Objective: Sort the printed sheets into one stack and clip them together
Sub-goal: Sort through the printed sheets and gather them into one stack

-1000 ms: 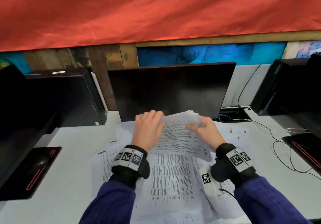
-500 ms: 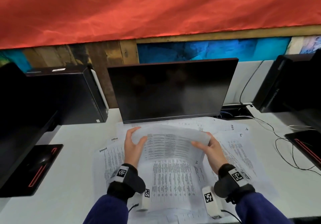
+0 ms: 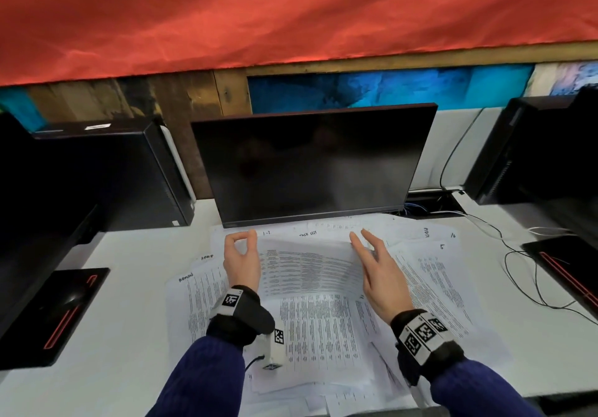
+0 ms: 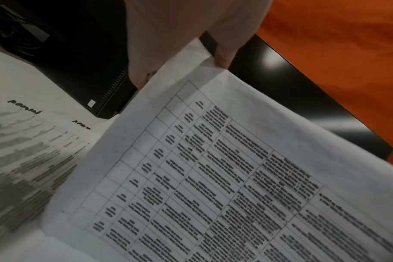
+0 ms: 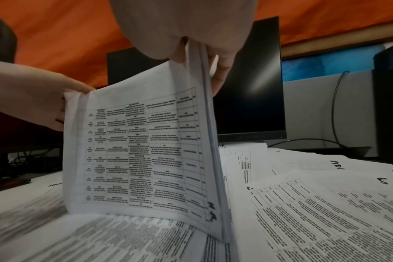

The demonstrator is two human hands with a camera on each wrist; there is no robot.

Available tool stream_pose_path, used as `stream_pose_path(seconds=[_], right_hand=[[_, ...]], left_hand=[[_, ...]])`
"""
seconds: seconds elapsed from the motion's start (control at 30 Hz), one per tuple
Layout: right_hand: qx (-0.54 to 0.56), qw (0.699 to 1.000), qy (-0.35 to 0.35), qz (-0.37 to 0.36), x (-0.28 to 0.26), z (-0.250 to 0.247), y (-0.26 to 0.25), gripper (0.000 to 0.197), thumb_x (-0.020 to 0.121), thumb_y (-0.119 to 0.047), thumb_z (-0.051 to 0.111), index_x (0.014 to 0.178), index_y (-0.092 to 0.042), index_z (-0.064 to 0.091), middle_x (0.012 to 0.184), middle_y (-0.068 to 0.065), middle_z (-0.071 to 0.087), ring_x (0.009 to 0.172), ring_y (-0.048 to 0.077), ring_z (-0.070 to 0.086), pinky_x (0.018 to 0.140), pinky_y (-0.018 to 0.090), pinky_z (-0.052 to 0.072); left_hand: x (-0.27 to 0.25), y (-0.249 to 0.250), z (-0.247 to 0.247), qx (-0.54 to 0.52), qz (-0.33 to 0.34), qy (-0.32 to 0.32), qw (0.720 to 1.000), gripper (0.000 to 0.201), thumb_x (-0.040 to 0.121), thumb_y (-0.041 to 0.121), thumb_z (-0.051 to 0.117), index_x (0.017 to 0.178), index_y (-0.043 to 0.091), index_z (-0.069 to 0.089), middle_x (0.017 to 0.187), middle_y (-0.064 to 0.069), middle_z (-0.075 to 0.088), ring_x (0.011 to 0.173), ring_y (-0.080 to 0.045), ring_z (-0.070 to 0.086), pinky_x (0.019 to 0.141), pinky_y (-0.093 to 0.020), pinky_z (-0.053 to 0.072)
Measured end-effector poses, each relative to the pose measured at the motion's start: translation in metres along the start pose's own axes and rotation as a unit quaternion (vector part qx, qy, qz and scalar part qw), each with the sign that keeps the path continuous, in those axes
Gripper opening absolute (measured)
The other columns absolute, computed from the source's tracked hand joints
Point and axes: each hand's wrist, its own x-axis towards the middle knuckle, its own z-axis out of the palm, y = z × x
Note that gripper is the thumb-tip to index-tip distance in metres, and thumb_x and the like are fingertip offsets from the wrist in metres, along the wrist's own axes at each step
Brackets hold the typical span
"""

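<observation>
White surface [image 3: 106, 335] below us carries everything, so we start at its middle: a held bundle of printed sheets [image 3: 310, 266], standing on its lower edge and arching up off the loose sheets [image 3: 323, 329] spread flat under it. Our left hand [image 3: 241, 256] pinches the bundle's top left corner between thumb and fingertip; the left wrist view shows the paper edge caught there. Our right hand [image 3: 377, 274] clamps the bundle's right edge, thumb on the near face and fingers behind, as the right wrist view shows. The grids of text on the bundle are too blurred to read. More loose sheets fan out toward 3 o'clock and 9 o'clock, some with handwritten marks at their tops. At 12 o'clock stands a dark monitor [image 3: 310, 164], near the paper. Black computer towers [image 3: 106, 174] sit at 10 and 2 o'clock, cables [image 3: 517, 255] trail at 3 o'clock, and red cloth [image 3: 291, 12] hangs behind.
</observation>
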Motion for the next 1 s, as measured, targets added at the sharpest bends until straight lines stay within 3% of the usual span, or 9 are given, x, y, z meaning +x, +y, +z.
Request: stream_pose_path(seconds=[0.13,0.27,0.37,0.47,0.57,0.67,0.77,0.9,1.0], right_hand=[[0.043,0.999,-0.013,0.018,0.007,-0.003,-0.005,0.063,0.084,0.006,0.052,0.143,-0.013,0.04,0.112,0.007,0.055,0.095,0.023,0.058,0.075,0.028,0.049],[0.057,0.997,-0.025,0.036,0.012,-0.005,-0.005,0.054,0.087,0.005,0.047,0.139,-0.013,0.045,0.11,0.005,0.052,0.091,0.019,0.055,0.076,0.026,0.048],[0.08,0.996,-0.02,0.043,0.012,-0.008,-0.005,0.051,0.089,0.003,0.046,0.137,-0.014,0.047,0.11,0.004,0.051,0.09,0.017,0.055,0.079,0.028,0.05],[0.125,0.99,0.009,0.068,0.008,-0.008,-0.003,0.055,0.093,-0.002,0.046,0.144,-0.021,0.036,0.115,-0.001,0.044,0.087,0.012,0.054,0.074,0.018,0.045],[0.228,0.95,0.092,0.194,-0.004,0.002,0.007,0.073,0.091,-0.01,0.057,0.151,-0.025,0.018,0.129,-0.001,0.032,0.108,0.012,0.048,0.092,0.025,0.042],[0.358,0.855,0.089,0.364,-0.009,0.008,0.022,0.09,0.083,-0.011,0.07,0.151,-0.024,0.013,0.146,0.011,0.025,0.132,0.029,0.037,0.109,0.046,0.033],[0.521,0.76,-0.033,0.387,0.0,0.005,0.022,0.092,0.082,-0.018,0.073,0.151,-0.03,0.014,0.148,0.001,0.033,0.135,0.025,0.037,0.112,0.049,0.029],[0.597,0.731,-0.109,0.312,0.032,-0.008,-0.01,0.053,0.085,-0.008,0.066,0.134,-0.012,0.047,0.127,0.007,0.062,0.118,0.026,0.058,0.092,0.035,0.048],[0.615,0.726,-0.076,0.297,0.043,-0.012,-0.038,0.028,0.088,0.0,0.058,0.116,-0.005,0.059,0.112,0.013,0.069,0.101,0.029,0.068,0.088,0.043,0.054]], left_hand=[[0.005,-0.003,-0.004,0.177,0.146,-0.006,0.973,0.022,0.097,0.029,0.043,0.096,0.02,0.063,0.108,-0.003,0.055,0.108,-0.026,0.051,0.097,-0.037,0.036],[-0.006,0.003,0.01,0.476,0.359,-0.089,0.798,0.04,0.093,0.052,0.032,0.095,0.028,0.064,0.107,0.005,0.053,0.109,-0.015,0.05,0.115,-0.049,0.009],[-0.024,0.012,0.033,0.537,0.422,-0.216,0.698,0.037,0.094,0.042,0.036,0.12,0.021,0.051,0.113,0.003,0.058,0.105,-0.016,0.053,0.112,-0.042,0.027],[-0.033,0.02,0.046,0.568,0.442,-0.213,0.661,0.039,0.088,0.008,0.045,0.126,0.017,0.043,0.11,-0.002,0.06,0.096,-0.021,0.057,0.088,-0.033,0.043],[-0.031,0.031,0.039,0.542,0.423,-0.197,0.699,0.042,0.087,-0.002,0.044,0.124,0.017,0.044,0.103,0.0,0.06,0.091,-0.022,0.059,0.075,-0.03,0.04],[-0.018,0.044,0.018,0.412,0.34,-0.183,0.825,0.019,0.095,0.008,0.042,0.111,0.017,0.048,0.087,0.003,0.056,0.08,-0.021,0.057,0.068,-0.03,0.038],[0.004,0.042,-0.004,0.2,0.207,-0.225,0.931,0.021,0.095,0.012,0.047,0.114,0.018,0.053,0.103,0.001,0.064,0.095,-0.019,0.062,0.085,-0.035,0.051],[-0.003,0.031,-0.019,0.048,0.095,-0.22,0.97,0.034,0.096,0.011,0.05,0.129,0.017,0.047,0.126,0.0,0.058,0.113,-0.012,0.056,0.103,-0.034,0.045],[-0.023,0.015,-0.022,-0.008,0.065,-0.165,0.984,0.05,0.098,0.016,0.047,0.145,0.013,0.031,0.137,0.003,0.047,0.122,-0.011,0.047,0.103,-0.026,0.037]])
